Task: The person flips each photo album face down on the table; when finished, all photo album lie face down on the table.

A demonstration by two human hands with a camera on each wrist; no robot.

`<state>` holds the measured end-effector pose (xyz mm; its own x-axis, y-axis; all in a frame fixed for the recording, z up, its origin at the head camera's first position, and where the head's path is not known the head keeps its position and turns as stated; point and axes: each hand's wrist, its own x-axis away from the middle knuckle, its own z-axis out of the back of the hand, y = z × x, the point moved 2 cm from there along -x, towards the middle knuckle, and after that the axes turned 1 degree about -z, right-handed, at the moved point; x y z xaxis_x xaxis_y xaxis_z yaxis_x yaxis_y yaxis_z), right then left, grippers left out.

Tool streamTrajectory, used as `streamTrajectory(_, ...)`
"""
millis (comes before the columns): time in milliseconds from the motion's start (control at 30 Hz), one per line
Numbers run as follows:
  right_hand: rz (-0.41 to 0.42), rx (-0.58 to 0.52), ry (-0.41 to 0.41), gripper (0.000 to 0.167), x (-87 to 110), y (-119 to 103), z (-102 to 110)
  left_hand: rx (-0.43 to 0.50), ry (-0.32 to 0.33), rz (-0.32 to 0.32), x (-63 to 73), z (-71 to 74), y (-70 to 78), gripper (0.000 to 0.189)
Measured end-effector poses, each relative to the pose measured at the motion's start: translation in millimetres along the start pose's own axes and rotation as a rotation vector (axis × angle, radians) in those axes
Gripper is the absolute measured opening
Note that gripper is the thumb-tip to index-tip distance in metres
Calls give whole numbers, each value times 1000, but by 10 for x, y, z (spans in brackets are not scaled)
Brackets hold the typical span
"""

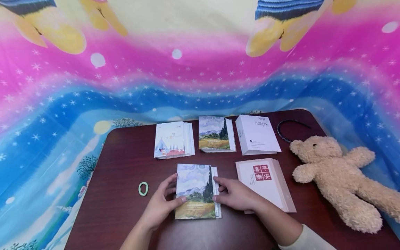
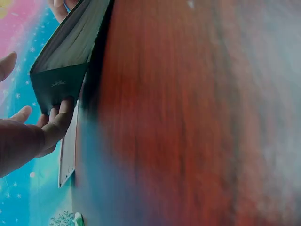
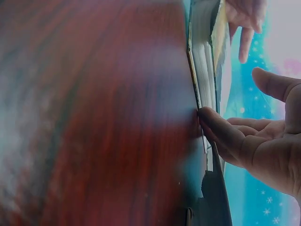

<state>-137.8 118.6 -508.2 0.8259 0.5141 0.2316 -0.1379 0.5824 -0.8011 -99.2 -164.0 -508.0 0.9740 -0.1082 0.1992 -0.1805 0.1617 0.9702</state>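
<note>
Around the front landscape-covered album [image 1: 193, 187], two hands meet its sides: the left hand [image 1: 160, 203] along its left edge, the right hand [image 1: 239, 194] along its right. From above, both thumbs seem to close on it; the wrist views show otherwise. The left wrist view has that hand's fingers, slightly bent, against the album's dark green spine [image 2: 59, 87], which the head view does not reveal, with the thumb spread away above. The right wrist view shows the index fingertip at the bottom cover's edge beside the layered pages [image 3: 203, 70], thumb raised well apart; neither hand grips.

Left of the album, past the left hand, lies a green hair tie [image 1: 143, 189], with a stretch of dark table [image 1: 115, 166] between. Behind the album, near the table's far edge, stand a tent-picture album [image 1: 170, 139], a second landscape album [image 1: 214, 133] and a white album [image 1: 259, 133]. To its right, a cream album [image 1: 265, 187] sits just beyond the right hand, partly under the forearm, limiting sideways room; farther right sprawls a teddy bear [image 1: 334, 173].
</note>
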Motion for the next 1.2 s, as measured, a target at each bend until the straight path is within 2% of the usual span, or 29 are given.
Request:
streamTrajectory(267, -11, -39, -17, 75, 3, -21, 7, -2, -2, -42, 20, -22, 73, 82)
streamTrajectory(500, -16, -78, -23, 75, -1, -9, 15, 43, -28, -99, 43, -74, 145, 78)
streamTrajectory(800, 15, -127, -14, 75, -7, 8, -17, 89, -27, -95, 72, -136, 268, 76)
streamTrajectory(900, 47, -109, -1, 72, -9, -14, -25, 101, -27, -100, 85, -152, 305, 75)
streamTrajectory(1000, 78, -33, 19, 71, 1, -53, -20, 113, -25, -105, 92, -168, 329, 76)
streamTrajectory(1133, 89, 72, 37, 72, 20, -105, -18, 134, -26, -116, 98, -186, 350, 76)
streamTrajectory(1200, 85, 76, 31, 72, 28, -124, -24, 142, -25, -123, 102, -194, 362, 75)
